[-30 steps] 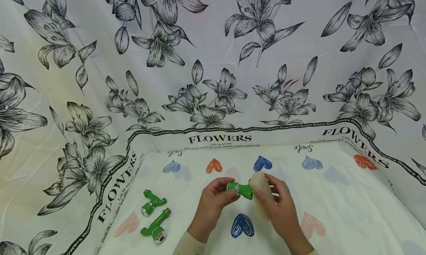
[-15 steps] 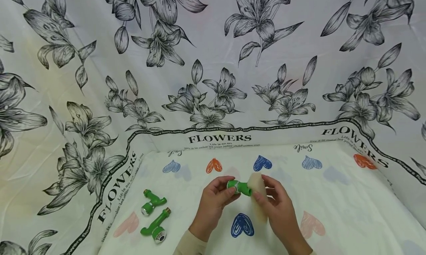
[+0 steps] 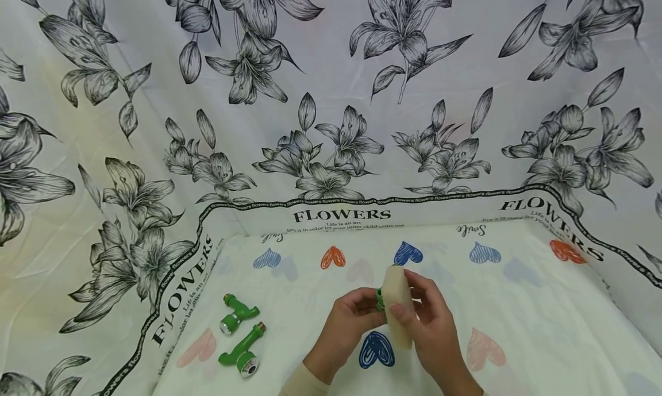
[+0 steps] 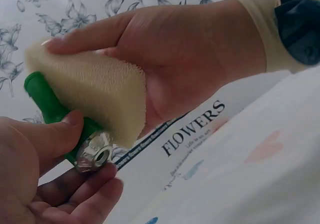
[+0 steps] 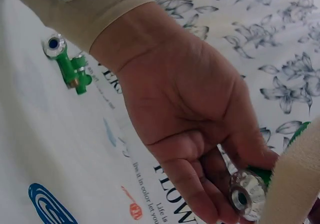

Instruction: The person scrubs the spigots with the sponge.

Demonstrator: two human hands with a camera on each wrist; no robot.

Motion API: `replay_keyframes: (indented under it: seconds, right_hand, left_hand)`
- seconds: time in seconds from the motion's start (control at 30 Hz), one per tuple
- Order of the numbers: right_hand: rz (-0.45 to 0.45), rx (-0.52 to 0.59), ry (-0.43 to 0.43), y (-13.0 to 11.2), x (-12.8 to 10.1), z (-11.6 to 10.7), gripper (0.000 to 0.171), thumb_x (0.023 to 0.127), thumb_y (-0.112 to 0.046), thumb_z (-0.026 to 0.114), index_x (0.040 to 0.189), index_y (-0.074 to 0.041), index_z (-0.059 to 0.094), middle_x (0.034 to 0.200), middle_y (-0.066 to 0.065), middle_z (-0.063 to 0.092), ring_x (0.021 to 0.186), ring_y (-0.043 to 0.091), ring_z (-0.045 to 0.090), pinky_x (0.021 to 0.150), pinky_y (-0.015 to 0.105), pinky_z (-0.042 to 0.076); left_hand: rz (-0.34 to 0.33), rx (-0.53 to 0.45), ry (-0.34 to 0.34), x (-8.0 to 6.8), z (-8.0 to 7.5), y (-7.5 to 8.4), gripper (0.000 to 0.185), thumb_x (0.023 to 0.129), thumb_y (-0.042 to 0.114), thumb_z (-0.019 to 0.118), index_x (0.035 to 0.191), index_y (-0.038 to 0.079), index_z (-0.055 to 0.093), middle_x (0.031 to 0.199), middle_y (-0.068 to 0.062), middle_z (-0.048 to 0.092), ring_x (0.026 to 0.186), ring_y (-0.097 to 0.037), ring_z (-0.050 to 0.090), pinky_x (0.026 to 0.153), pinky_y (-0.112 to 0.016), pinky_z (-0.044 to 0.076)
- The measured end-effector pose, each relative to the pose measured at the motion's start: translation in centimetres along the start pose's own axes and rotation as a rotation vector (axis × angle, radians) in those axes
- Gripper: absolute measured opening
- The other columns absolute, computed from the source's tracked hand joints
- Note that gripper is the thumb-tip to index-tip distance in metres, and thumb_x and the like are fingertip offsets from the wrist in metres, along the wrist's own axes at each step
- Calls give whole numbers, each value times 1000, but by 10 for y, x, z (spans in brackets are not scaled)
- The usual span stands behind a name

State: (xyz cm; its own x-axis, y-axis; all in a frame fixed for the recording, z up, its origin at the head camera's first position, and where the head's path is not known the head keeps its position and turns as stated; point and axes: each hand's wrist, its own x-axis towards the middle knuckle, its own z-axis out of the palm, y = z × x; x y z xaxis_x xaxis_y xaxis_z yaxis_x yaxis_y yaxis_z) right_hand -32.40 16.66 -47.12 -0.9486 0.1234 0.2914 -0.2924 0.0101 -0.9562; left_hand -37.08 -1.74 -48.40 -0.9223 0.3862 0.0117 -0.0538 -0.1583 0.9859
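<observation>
My left hand point(image 3: 343, 321) pinches a green faucet point(image 4: 44, 99) between thumb and fingers; its clear, faceted, silver-edged end point(image 4: 94, 151) points out past the fingertips. In the head view most of this faucet is hidden behind the sponge, with only a green bit point(image 3: 380, 299) showing. A pale beige sponge point(image 3: 396, 312) is gripped by my right hand point(image 3: 437, 321), thumb on its near face. In the left wrist view the sponge lies against the faucet's side. The right wrist view shows the left hand point(image 5: 185, 99) and the sponge's edge point(image 5: 295, 179).
Two more green faucets lie on the left of the cloth-covered table, one farther back point(image 3: 239, 314) and one nearer point(image 3: 243, 351). White cloth with hearts point(image 3: 289, 338) covers the surface. Flower-printed curtain point(image 3: 331, 143) hangs at the back and sides.
My left hand has shifted right and turned the faucet, which has gone from plain sight to mostly behind the sponge. The sponge has moved slightly left. Both loose faucets stay put.
</observation>
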Motion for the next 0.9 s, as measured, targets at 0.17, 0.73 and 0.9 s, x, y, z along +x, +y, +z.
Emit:
replay_keyframes:
  seconds: [0.17,0.73,0.9]
  right_hand:
    - [-41,-134,25,3,1,0,61,102,-15,81,156,-17,55,138,2,55,119,27,54,100,20,52]
    - [52,-281,70,19,12,-15,60,103,-33,80,156,-18,56,139,3,57,117,24,55,92,26,55]
    - [32,-214,0,11,5,-7,56,103,-31,81,154,-22,59,136,0,58,116,26,57,96,27,57]
  left_hand:
    - [18,2,-52,-2,2,0,29,98,-2,79,126,0,74,117,-16,76,107,-28,74,94,-40,64]
    - [24,7,-103,-3,-3,5,27,100,1,79,126,-2,73,118,-16,76,105,-26,75,94,-41,63]
    - [39,8,-65,-1,-4,1,26,99,0,78,124,-4,72,116,-16,76,104,-26,75,93,-42,64]
